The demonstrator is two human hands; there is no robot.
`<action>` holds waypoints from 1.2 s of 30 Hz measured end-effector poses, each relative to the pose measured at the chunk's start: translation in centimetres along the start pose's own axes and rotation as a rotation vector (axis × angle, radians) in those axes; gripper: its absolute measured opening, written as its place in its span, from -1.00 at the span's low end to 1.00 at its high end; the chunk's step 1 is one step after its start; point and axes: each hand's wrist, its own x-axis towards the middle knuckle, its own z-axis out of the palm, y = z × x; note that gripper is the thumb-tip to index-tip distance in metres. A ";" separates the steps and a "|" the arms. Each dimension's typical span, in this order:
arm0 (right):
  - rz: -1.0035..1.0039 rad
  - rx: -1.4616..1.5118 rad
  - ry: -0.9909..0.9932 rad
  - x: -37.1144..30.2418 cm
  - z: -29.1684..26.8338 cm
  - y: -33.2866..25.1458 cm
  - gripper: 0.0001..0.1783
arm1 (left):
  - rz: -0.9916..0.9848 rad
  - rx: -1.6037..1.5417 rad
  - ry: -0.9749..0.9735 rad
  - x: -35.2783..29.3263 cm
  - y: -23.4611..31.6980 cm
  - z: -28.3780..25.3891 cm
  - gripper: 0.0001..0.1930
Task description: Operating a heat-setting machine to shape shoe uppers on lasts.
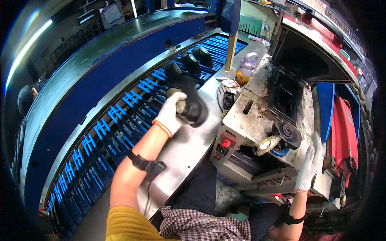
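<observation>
My left hand (pixel 172 114), in a white glove, grips a black shoe (pixel 192 98) above the metal ledge of the conveyor. The shoe is tilted and slightly blurred; my fingers hide part of it. Beyond it, several dark shoes (pixel 189 63) rest on the blue roller conveyor (pixel 116 114). My right hand (pixel 309 166), also gloved, is held upright at the right side of a worn machine (pixel 253 96), its fingers stretched out and nothing in them. Close to that hand, a black clamp-like part (pixel 287 134) and a wrapped, stained piece (pixel 267 144) sit on the machine's front.
A red-edged lid (pixel 317 52) stands raised over the machine's dark recess. Red switches (pixel 226 143) mark its front panel. A purple-topped jug (pixel 248 62) and loose gloves (pixel 225 90) lie between conveyor and machine. A wooden post (pixel 230 52) rises beside the rollers. Another person's head (pixel 26 98) shows at far left.
</observation>
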 end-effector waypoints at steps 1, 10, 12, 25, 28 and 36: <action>-0.003 -0.079 -0.003 -0.6 0.0 1.0 -0.45 | 0.038 0.075 0.135 1.6 0.4 -0.9 -0.71; -0.134 -0.564 -0.038 -1.8 2.2 2.9 -0.51 | 0.454 0.606 0.504 19.0 9.3 -15.1 -0.66; -0.142 -0.548 -0.027 -1.8 2.8 2.9 -0.48 | 0.449 0.842 0.793 20.2 10.6 -18.1 -0.41; -0.140 -0.451 0.032 -0.3 2.5 -0.2 -0.69 | 0.276 1.295 0.379 11.2 -0.4 -12.8 0.05; -0.194 -0.379 0.067 -0.2 1.9 0.8 -0.76 | 0.342 1.931 0.216 5.8 -6.5 -8.0 -0.12; 0.063 -0.134 0.041 0.6 2.0 1.8 -0.71 | 1.005 1.975 0.105 4.1 -9.2 -9.8 -0.51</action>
